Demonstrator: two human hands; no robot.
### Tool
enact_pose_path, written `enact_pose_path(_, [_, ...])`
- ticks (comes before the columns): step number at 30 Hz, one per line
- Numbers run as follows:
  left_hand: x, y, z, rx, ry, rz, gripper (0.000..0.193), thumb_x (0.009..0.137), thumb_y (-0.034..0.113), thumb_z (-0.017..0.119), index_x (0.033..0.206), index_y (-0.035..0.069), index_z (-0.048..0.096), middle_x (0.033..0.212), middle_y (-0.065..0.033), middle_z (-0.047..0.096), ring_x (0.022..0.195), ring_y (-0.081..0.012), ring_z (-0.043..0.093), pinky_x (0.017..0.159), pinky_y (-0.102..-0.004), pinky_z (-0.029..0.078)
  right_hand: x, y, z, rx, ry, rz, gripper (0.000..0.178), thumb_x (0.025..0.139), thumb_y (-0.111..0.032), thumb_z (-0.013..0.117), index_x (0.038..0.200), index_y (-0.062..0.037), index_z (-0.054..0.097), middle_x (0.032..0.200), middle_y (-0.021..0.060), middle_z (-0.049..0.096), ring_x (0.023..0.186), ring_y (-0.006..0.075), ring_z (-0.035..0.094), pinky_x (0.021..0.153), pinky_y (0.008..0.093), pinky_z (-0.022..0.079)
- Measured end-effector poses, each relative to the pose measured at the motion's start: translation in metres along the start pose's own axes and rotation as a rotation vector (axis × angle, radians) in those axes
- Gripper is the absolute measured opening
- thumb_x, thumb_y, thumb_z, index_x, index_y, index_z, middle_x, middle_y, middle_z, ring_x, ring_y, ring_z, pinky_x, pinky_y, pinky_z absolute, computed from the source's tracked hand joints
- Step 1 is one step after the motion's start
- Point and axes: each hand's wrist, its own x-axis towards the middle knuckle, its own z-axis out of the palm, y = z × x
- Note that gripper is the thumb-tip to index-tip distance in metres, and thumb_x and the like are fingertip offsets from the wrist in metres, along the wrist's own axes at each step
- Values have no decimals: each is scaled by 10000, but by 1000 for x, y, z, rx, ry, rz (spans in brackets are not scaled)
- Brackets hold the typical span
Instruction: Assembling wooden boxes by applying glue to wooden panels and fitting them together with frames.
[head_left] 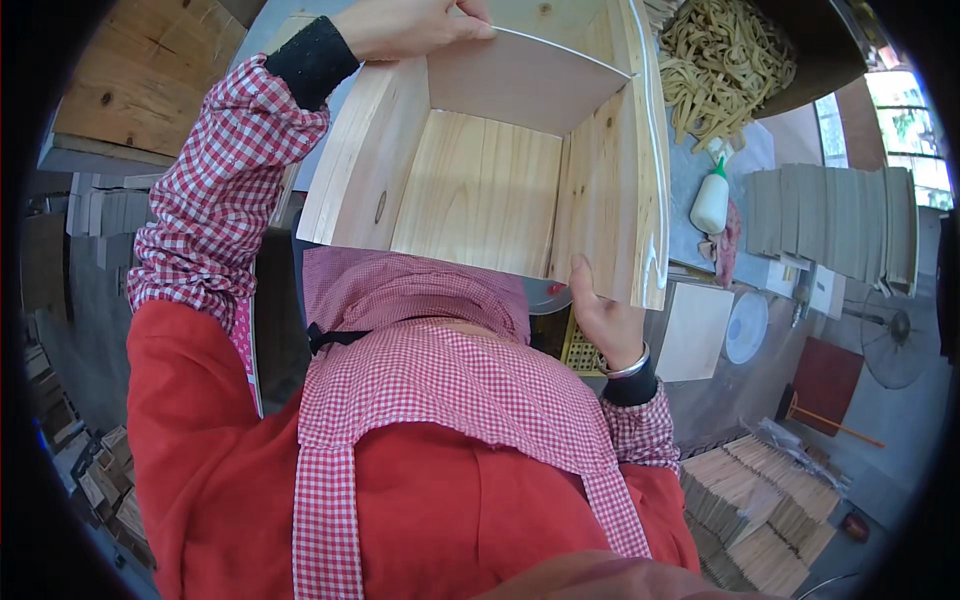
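A pale wooden box (478, 190) with an open near end is held in front of me, tilted. Across its inside stands a thin panel (515, 85) with a white upper edge. My left hand (420, 27) is closed on that panel's upper left corner, fingertips pinching the edge. At the box's near right corner my right hand (608, 322) grips the side wall, thumb on the inner face and the other fingers hidden beneath. A white line of glue (655, 150) runs along the edge of the right wall. To the right lies a white glue bottle (711, 200) with a green tip.
Beige rubber bands (725, 60) fill a carton at the upper right. Stacked grey boards (830, 222) stand beyond the bottle, near a fan (890, 340). Bundled wooden slats (765, 505) sit at the lower right. A large wooden crate (150, 75) stands at the upper left.
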Motion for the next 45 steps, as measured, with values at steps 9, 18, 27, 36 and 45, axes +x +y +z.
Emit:
enact_pose_path(9, [1,-5,1,81,-3,12,225,841,202,618,948,39,730,1290,-267,528,1274,-353,440,1030,-408,359,-1,0,0,35,-23,26,219,794,-45,668,996,28,628,787,140,679,685,264,697,610,326,546])
enact_pose_path(18, [0,-5,4,84,31,27,221,844,199,615,911,20,725,1237,-272,559,1254,-352,460,1015,-414,370,-8,-1,-4,-14,-75,66,276,809,-51,679,1062,36,608,900,135,680,793,244,688,697,324,541])
enact_pose_path(27, [3,-12,4,62,44,70,205,850,179,618,891,5,718,1165,-248,602,1248,-346,469,1004,-415,377,-14,6,1,28,-77,138,340,815,-43,677,1126,45,571,994,150,657,872,261,669,739,328,533])
enact_pose_path(36, [5,-23,3,-45,-26,127,200,862,174,609,862,-2,703,1073,-210,647,1266,-347,457,1006,-437,370,-11,0,1,2,-97,158,309,800,-48,689,1080,35,586,934,132,666,823,256,678,721,326,538])
enact_pose_path(45, [6,-8,0,88,-111,80,204,865,182,605,846,4,703,1063,-202,653,1276,-349,447,1009,-444,365,-6,-2,1,-13,-61,114,279,781,-49,699,1036,22,610,870,122,672,774,256,685,669,321,541])
